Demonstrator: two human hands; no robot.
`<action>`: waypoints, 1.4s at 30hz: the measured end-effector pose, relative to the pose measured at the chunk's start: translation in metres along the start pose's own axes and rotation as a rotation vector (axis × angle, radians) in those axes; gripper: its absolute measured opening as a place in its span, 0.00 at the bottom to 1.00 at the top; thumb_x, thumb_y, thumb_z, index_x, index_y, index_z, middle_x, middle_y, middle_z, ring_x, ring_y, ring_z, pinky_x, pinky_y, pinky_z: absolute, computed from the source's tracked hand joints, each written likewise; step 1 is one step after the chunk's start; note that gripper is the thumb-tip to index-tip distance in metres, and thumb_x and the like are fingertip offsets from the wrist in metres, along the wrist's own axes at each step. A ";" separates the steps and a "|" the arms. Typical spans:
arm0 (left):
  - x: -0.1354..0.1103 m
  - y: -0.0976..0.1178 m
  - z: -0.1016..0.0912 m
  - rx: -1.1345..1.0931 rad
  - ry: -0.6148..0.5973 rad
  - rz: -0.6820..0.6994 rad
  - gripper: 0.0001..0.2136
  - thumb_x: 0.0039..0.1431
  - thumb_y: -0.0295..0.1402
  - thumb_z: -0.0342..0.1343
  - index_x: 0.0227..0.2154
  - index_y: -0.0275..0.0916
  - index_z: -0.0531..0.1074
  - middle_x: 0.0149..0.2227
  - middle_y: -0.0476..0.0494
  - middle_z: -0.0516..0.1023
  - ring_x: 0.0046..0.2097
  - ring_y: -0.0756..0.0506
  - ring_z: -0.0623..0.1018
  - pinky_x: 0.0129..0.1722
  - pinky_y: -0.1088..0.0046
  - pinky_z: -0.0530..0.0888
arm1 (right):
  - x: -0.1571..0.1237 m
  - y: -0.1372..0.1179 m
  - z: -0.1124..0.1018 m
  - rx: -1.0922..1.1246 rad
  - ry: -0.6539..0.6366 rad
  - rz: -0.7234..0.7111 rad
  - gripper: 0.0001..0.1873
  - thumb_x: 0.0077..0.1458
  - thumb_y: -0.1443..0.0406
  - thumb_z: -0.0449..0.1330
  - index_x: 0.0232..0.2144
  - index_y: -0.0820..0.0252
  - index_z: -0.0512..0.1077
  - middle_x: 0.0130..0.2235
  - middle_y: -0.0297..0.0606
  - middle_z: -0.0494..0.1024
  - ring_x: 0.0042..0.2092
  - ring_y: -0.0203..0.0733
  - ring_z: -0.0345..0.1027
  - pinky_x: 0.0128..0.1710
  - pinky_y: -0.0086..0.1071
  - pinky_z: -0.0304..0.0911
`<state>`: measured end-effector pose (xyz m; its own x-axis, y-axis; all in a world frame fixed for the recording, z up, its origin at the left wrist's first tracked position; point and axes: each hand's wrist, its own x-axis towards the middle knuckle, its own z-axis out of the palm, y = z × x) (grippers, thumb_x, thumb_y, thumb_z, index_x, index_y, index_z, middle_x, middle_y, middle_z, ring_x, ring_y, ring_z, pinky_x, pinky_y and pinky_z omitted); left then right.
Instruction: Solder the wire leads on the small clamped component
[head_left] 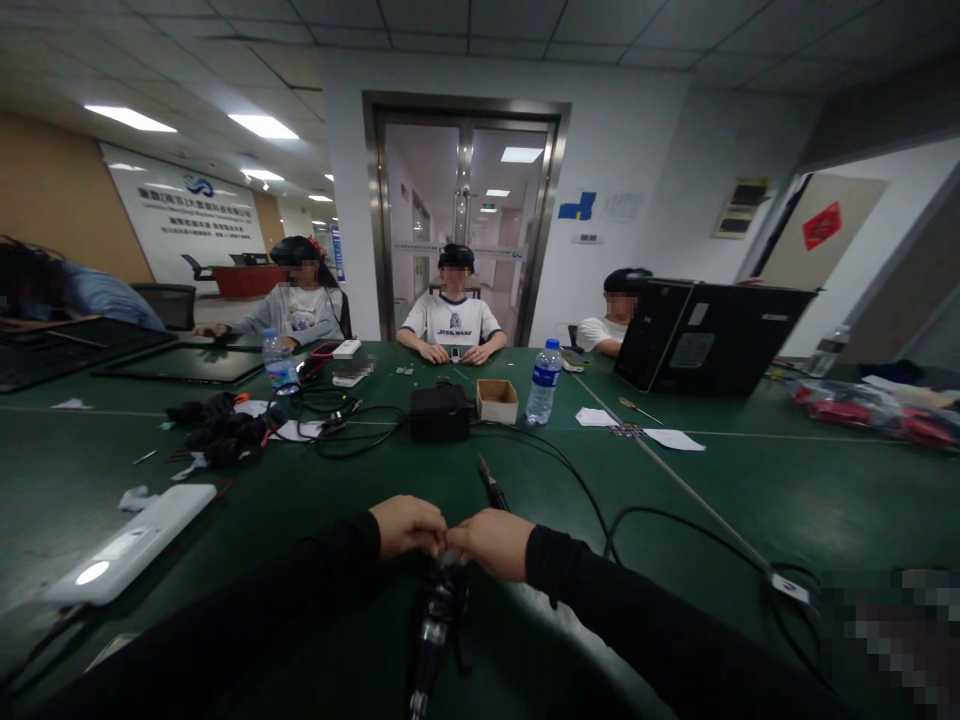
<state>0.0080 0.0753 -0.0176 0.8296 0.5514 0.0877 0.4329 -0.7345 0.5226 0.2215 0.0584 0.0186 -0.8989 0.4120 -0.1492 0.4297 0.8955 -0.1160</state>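
Note:
My left hand [409,525] and my right hand [491,543] meet in front of me, thumbs and fingers pinched together. Their fingertips close over the far end of a long black object with shiny bands [435,625], which points back toward me. It is dark and blurred, so its kind is unclear, and the fingers cover its tip. Just beyond my right hand lies a soldering iron [493,487], its pointed end facing away from me.
A black box [440,412] with cables, an open carton [496,402] and a water bottle [544,382] stand ahead. On the left are a white power strip [135,545] and a black cable heap [217,428]. A large black case [705,335] stands right. Several people sit around the table.

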 end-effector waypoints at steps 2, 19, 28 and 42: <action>-0.002 0.004 -0.003 0.002 -0.008 -0.014 0.04 0.58 0.31 0.55 0.32 0.42 0.75 0.33 0.50 0.78 0.36 0.51 0.76 0.37 0.80 0.67 | 0.000 0.000 0.000 0.010 0.017 0.013 0.10 0.56 0.72 0.57 0.41 0.61 0.72 0.37 0.38 0.79 0.38 0.40 0.74 0.35 0.27 0.60; -0.011 0.008 -0.004 0.340 0.010 0.039 0.09 0.63 0.39 0.50 0.36 0.48 0.76 0.36 0.51 0.77 0.37 0.51 0.75 0.33 0.79 0.64 | 0.004 0.005 -0.002 0.006 0.011 0.006 0.08 0.57 0.68 0.58 0.39 0.55 0.75 0.38 0.36 0.79 0.40 0.39 0.72 0.37 0.27 0.60; -0.003 0.004 -0.004 0.305 0.001 0.084 0.06 0.60 0.34 0.53 0.32 0.46 0.75 0.34 0.52 0.77 0.35 0.52 0.75 0.32 0.79 0.65 | 0.007 0.004 -0.003 -0.109 -0.013 -0.063 0.07 0.57 0.70 0.57 0.38 0.57 0.73 0.37 0.36 0.80 0.38 0.38 0.73 0.32 0.27 0.59; -0.017 0.020 -0.007 0.234 0.019 -0.076 0.06 0.59 0.35 0.54 0.36 0.46 0.75 0.35 0.51 0.77 0.37 0.50 0.75 0.34 0.79 0.65 | -0.013 -0.002 0.015 0.260 0.271 0.049 0.13 0.55 0.73 0.57 0.41 0.58 0.76 0.38 0.36 0.80 0.40 0.36 0.72 0.40 0.25 0.60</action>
<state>0.0005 0.0543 -0.0030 0.7856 0.6144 0.0731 0.5656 -0.7609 0.3180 0.2338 0.0490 0.0061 -0.8521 0.5137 0.1003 0.4486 0.8154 -0.3660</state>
